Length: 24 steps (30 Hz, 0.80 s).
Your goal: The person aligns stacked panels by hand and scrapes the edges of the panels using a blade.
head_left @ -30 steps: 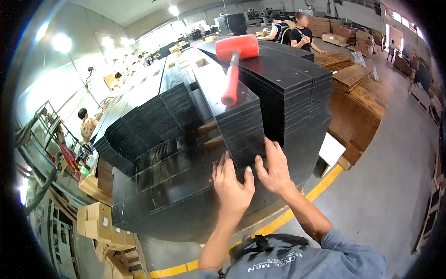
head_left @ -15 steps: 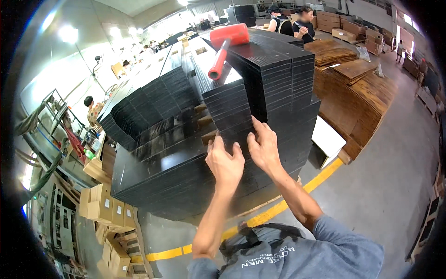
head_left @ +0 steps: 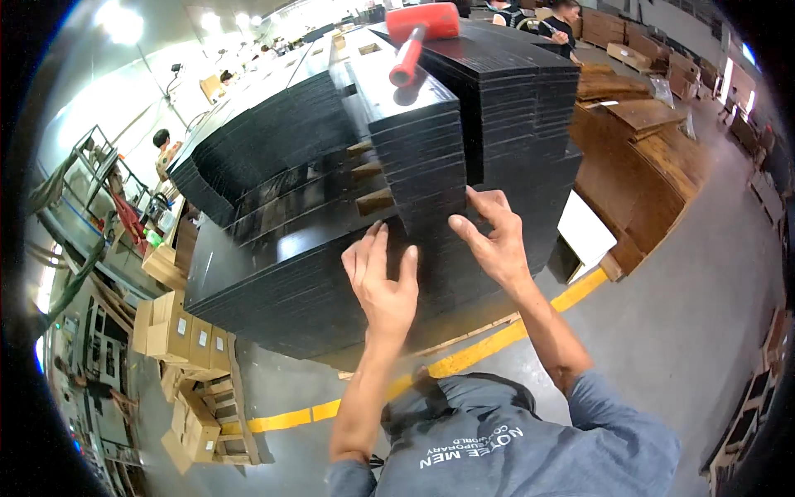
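A narrow stack of black boards (head_left: pixel 421 161) rises at the near edge of a large block of black boards (head_left: pixel 273 319). On the left, my left hand (head_left: pixel 383 286) has its fingers stretched upward and thumb apart, just beside the lower part of the narrow stack. My right hand (head_left: pixel 497 240) is at that stack's right lower corner, index fingertip at the edge and thumb spread away. Neither hand holds anything; whether the fingertips touch the boards is hard to tell. A mallet (head_left: pixel 424 22) with a red head and red-ended handle lies on top.
Taller black stacks (head_left: pixel 522 99) stand to the right, and curved-cut black boards (head_left: pixel 273 141) to the left. Brown panels (head_left: pixel 638 182) are piled farther right. Cardboard boxes (head_left: pixel 170 327) sit on a pallet at lower left. A yellow floor line (head_left: pixel 489 341) runs below. Several people work in the background.
My hands have spread apart, the left fingers moving left off the narrow stack's front. The mallet and stacks sit higher and slightly right in the picture as the view has shifted.
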Tool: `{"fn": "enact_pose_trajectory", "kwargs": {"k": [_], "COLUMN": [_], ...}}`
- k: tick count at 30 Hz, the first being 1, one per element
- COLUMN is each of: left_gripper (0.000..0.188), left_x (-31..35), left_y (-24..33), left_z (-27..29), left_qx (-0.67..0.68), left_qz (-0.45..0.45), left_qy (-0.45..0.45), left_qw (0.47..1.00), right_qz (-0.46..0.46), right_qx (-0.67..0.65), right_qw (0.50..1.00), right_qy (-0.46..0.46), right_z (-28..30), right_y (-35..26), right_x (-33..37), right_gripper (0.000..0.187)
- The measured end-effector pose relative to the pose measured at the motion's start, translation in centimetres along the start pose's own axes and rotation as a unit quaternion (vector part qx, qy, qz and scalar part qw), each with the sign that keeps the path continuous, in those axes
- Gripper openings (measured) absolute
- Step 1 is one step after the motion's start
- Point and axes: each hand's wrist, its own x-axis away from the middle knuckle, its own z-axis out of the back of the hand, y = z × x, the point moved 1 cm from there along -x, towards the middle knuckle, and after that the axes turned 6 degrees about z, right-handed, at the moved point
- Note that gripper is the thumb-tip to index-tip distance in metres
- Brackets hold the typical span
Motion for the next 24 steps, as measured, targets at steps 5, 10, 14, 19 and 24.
{"fn": "enact_pose_trajectory", "kwargs": {"k": [5, 10, 14, 19, 24], "left_gripper": [0.049, 0.051, 0.051, 0.049, 0.035], "left_x": [-1.4, -1.7, -3.0, -5.1, -7.2], "left_y": [-0.9, -2.9, -3.7, -3.9, -4.4], "left_z": [1.6, 2.1, 2.5, 1.2, -0.5], "left_qx": [-0.138, -0.109, -0.127, -0.064, -0.021], "left_qz": [-0.087, -0.082, -0.11, -0.078, -0.02], "left_qy": [0.005, -0.012, -0.003, -0.038, -0.067], "left_qw": [0.987, 0.991, 0.986, 0.994, 0.997], "right_qz": [-0.045, -0.066, -0.027, 0.027, -0.002], "right_qx": [-0.062, -0.043, 0.034, 0.123, 0.143], "right_qw": [0.997, 0.997, 0.999, 0.992, 0.988], "right_qy": [-0.017, -0.028, -0.031, -0.016, -0.051], "right_z": [-0.9, -2.4, -3.3, -4.1, -4.2], "right_y": [-0.1, -0.3, 0.6, 1.0, 1.0], "right_x": [0.4, 1.1, 0.8, -1.1, -3.3], "right_gripper": [0.048, 0.046, 0.037, 0.036, 0.046]}}
